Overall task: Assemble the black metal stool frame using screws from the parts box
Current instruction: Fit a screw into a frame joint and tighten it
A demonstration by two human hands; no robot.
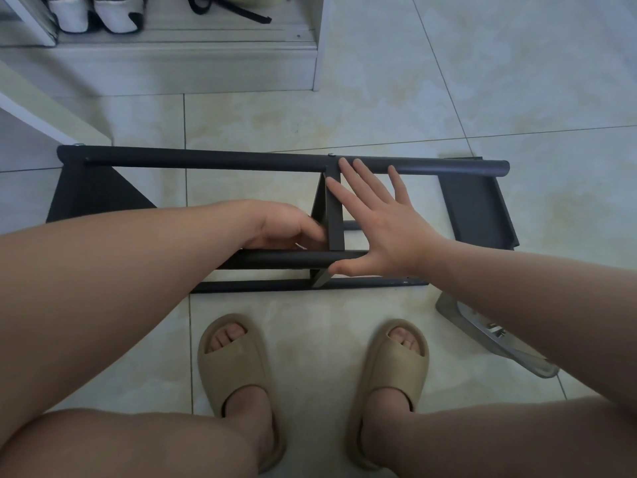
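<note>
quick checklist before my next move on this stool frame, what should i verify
1. Frame lying flat on the floor: ok.
2. Right hand open across the frame, fingers on the top bar, steadying it: ok.
3. Left hand at the middle crossbar, fingers curled; whether it holds a screw or tool: cannot tell.
4. Screw head showing where crossbar meets top bar; fully tightened: cannot tell.
5. Parts box beside the right arm, partly hidden; screws inside: cannot tell.
6. Slippers clear of the frame: ok.
</note>
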